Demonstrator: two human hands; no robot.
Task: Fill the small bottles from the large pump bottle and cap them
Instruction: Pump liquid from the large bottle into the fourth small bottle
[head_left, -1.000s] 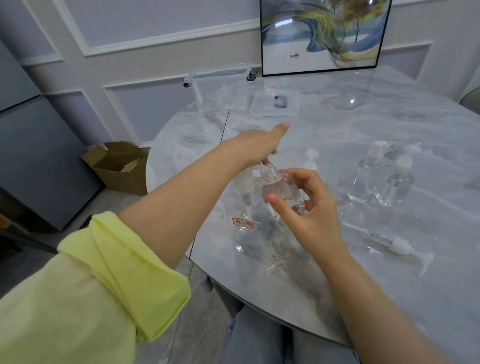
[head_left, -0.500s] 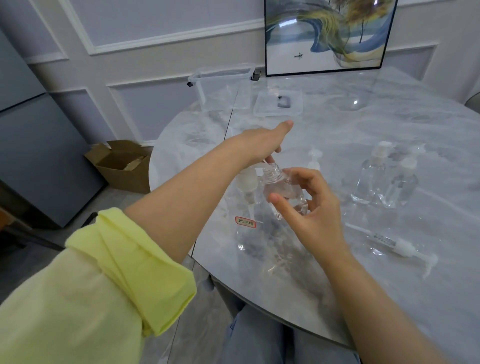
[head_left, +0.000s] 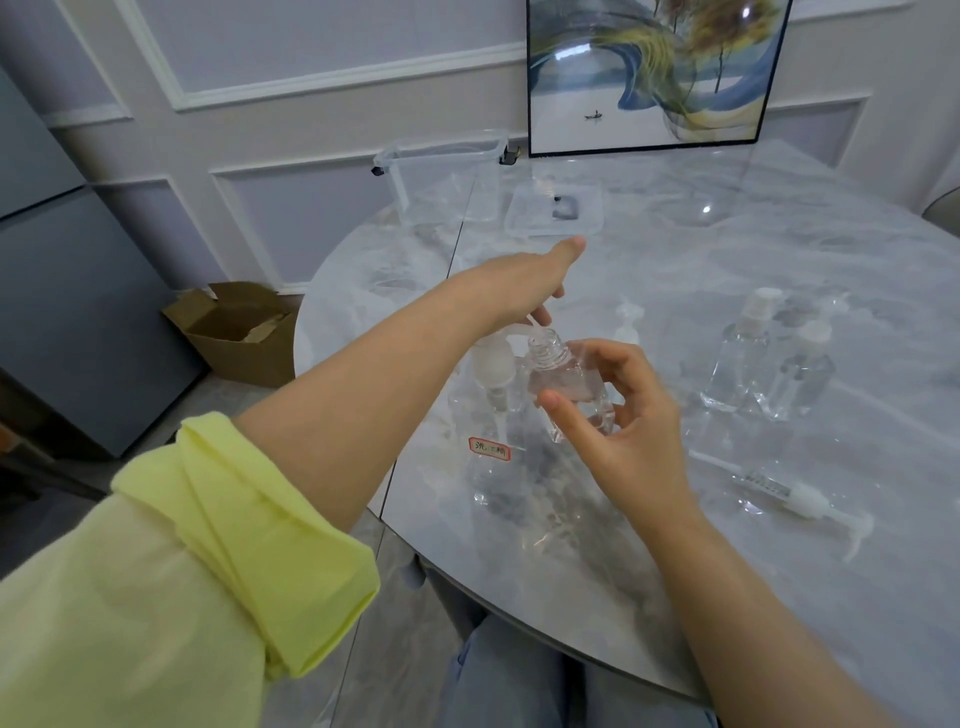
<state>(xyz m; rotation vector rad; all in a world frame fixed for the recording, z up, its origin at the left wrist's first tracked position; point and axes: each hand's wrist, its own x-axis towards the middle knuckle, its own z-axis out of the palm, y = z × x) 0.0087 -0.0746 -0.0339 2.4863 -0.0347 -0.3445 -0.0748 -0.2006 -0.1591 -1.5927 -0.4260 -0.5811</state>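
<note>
The right hand (head_left: 631, 415) pinches an uncapped small bottle (head_left: 566, 387), tilted above the table's (head_left: 675, 597) near edge. The left hand (head_left: 524, 288) presses the pump bottle (head_left: 493, 421), fingers straight. Its red-bordered label (head_left: 489, 448) is unreadable.

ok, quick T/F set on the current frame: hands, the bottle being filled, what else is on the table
1. The right hand holds an uncapped small bottle. True.
2. The left hand rests on the large pump bottle pump. True.
3. Two capped small bottles stand at the table's right side. True.
4. The loose pump stands upright. False: it lies flat on the table.
5. The clear container sits at the near edge. False: at the far edge, by the wall.
</note>
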